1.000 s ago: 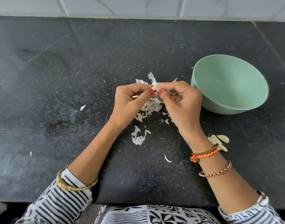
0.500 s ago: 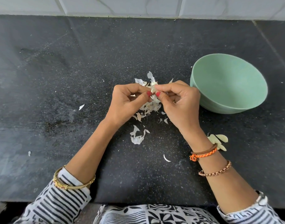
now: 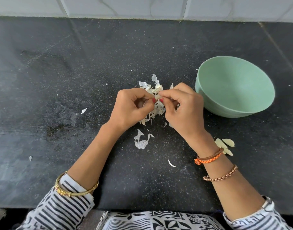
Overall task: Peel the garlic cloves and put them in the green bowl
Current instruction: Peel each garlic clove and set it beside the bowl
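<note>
My left hand point(image 3: 131, 107) and my right hand point(image 3: 184, 110) meet over the middle of the black counter, and both pinch one small garlic clove point(image 3: 157, 96) between thumbs and fingertips. Most of the clove is hidden by my fingers. A heap of white papery garlic skins point(image 3: 155, 112) lies on the counter right under my hands. The green bowl point(image 3: 234, 86) stands just right of my right hand, and its visible inside looks empty. Several pale peeled cloves point(image 3: 225, 144) lie on the counter beside my right wrist.
More loose skin pieces point(image 3: 141, 141) lie nearer to me, with single flakes at the left point(image 3: 84, 110) and below point(image 3: 171, 163). The black stone counter point(image 3: 59, 80) ends at a white tiled wall point(image 3: 142, 7) at the back.
My two hands stay together on the clove and have drawn a little closer to me, with my thumbs shifting slightly on it. The bowl and the peeled cloves have not moved.
</note>
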`<state>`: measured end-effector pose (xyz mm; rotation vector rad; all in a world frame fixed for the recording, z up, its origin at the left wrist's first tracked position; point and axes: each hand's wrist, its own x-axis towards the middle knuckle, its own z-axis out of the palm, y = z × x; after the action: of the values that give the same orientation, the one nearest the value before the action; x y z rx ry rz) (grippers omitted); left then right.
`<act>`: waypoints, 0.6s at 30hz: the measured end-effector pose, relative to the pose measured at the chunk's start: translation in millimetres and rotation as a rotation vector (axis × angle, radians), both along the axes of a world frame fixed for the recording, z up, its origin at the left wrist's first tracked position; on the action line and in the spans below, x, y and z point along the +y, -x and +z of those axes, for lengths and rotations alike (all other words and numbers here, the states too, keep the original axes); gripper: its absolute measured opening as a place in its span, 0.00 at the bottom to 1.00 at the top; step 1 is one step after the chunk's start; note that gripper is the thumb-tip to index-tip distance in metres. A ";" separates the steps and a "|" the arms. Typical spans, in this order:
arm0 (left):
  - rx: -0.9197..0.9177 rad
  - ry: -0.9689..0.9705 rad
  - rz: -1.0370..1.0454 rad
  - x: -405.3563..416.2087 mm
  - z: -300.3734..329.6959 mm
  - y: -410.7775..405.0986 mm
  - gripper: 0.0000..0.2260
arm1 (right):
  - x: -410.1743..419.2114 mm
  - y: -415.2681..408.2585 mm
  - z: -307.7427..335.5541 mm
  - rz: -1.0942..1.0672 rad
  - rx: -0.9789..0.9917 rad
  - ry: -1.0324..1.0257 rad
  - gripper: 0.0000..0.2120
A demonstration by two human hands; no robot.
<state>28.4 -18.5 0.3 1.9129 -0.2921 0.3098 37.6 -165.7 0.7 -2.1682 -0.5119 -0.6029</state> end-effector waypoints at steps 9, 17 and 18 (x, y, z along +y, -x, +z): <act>-0.190 -0.147 0.114 -1.2 -1.5 -1.8 0.08 | -0.5 -0.5 0.0 -0.030 -0.018 0.031 0.05; -0.065 0.061 0.150 -9.2 -3.0 1.1 0.05 | -0.4 0.7 -0.1 -0.027 -0.043 0.019 0.06; -0.043 0.095 0.151 -9.4 -2.8 1.0 0.04 | -0.1 1.0 0.1 -0.022 -0.047 0.009 0.06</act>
<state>27.4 -27.9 -2.5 1.8392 -0.1589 0.4577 36.6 -165.8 0.8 -2.1753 -0.5177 -0.6660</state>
